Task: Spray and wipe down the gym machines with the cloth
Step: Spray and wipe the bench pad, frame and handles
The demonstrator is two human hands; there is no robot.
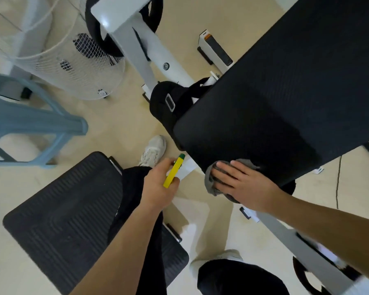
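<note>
You are at the wiping step, and it all happens on the long black pad (275, 92) of the machine. Only its near corner is covered so far. By my reading, the next move calls for flat, even strokes from that corner up the pad's length, with a fresh spray first if the surface looks dry.

Left of the pad and nearer to you lies a 2nd, ribbed black pad (73, 220), which I judge is waiting its turn. Beyond the pad's far-left edge rises the white frame (136, 45).

Well left of the pad stands a white mesh basket (77, 67). Dark shapes show through the mesh, but I cannot tell whether they sit inside it or behind it. A blue stool (30, 120) stands nearer to you than the basket.

A black bag (168, 103) rests against the pad's left edge, its flap down, so its contents are hidden.

Your right hand (243, 184) lies on the pad's near corner with its fingers spread and flat, pressing down the grey cloth (211, 182). Just left of that corner, your left hand (158, 184) has its fingers curled round the yellow spray bottle (173, 171). The green nozzle points towards the pad. The bottle is opaque, so you cannot judge how much is left.
</note>
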